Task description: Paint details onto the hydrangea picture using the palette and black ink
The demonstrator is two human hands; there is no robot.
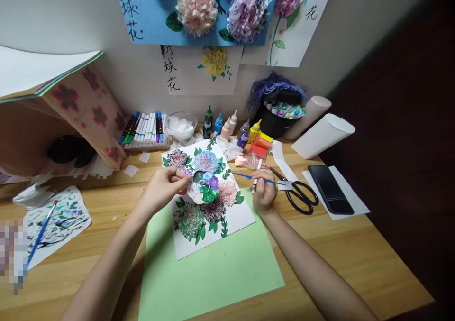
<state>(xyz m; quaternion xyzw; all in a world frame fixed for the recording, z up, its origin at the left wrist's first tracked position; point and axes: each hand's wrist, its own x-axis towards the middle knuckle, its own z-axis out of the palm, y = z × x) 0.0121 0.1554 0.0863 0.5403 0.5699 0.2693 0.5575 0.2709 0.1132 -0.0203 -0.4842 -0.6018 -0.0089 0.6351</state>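
My left hand (pixel 164 186) pinches the rim of a small flower-shaped paint palette (pixel 198 197) with green, purple, blue and white paint in its wells. The palette hovers over white paper (pixel 190 251) bearing ruffled flowers and painted green leaves. At the right edge of that paper, my right hand (pixel 265 195) is closed around a thin blue paintbrush (pixel 243 175), its tip pointing left toward the palette. A white marker-like stick (pixel 254 185) also sits in those fingers. Beneath the white paper lies a light green sheet (pixel 220 283).
Black-handled scissors (pixel 302 197) and a phone (pixel 330 189) lie to the right. Paint bottles (pixel 217 124), markers (pixel 144 127) and a glass bowl (pixel 182 130) stand along the wall. On the left are a paint-stained paper (pixel 71 216) and another brush (pixel 42 231).
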